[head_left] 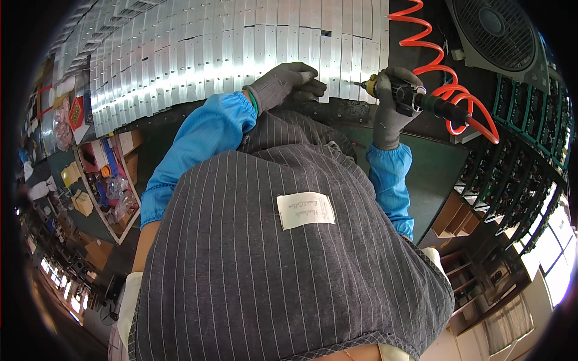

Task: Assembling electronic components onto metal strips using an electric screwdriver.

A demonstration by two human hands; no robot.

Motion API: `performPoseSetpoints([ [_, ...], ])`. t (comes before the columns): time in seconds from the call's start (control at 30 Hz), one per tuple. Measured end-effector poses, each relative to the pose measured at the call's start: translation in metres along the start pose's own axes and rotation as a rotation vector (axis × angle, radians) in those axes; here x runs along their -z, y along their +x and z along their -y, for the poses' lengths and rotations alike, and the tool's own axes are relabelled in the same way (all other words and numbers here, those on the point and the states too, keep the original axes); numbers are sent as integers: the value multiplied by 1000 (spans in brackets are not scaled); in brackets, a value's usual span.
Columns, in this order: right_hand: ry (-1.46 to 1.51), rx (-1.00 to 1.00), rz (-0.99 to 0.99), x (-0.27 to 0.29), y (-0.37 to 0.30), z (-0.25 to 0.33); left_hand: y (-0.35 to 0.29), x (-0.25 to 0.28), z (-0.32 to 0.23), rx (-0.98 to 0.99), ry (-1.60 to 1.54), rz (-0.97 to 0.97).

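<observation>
My right hand (391, 114), in a grey glove, is closed round an air drill (404, 96) with a yellow front part. Its thin bit points left, over the front ends of the silver metal bars (241, 45). These bars lie side by side in rows, and small holes dot their faces. My left hand (284, 87), also gloved in grey, lies at the bars' near edge with its fingers stretched toward the right. The fingers are apart and appear to hold nothing; their undersides are hidden. Blue sleeves cover both forearms.
A coiled red air hose (442, 66) runs from the drill to the far right. A grey box fan (497, 36) stands at the upper right, above green racks (530, 120) of dark parts. At left, a shelf (117, 186) holds bags and boxes.
</observation>
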State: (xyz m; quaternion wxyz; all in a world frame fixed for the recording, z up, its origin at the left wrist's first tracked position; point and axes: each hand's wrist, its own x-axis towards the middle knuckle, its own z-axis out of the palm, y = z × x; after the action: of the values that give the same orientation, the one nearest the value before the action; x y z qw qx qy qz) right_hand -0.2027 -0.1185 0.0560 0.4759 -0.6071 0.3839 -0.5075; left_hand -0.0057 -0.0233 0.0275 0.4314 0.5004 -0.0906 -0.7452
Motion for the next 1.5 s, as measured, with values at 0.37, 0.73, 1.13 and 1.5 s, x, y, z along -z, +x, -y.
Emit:
performPoseSetpoints([
  [0.37,159,-11,-57,-13,7,46,3,8,5,-120,-63,86],
  [0.73,401,-159,-101,-21,14,64,1,0,2,-61,33,150],
  [1.13,88,-86,-182,14,14,38,13,16,14,2,-54,83],
  [1.5,-18,-81,-190,25,15,15,14,38,18,-79,72,3],
])
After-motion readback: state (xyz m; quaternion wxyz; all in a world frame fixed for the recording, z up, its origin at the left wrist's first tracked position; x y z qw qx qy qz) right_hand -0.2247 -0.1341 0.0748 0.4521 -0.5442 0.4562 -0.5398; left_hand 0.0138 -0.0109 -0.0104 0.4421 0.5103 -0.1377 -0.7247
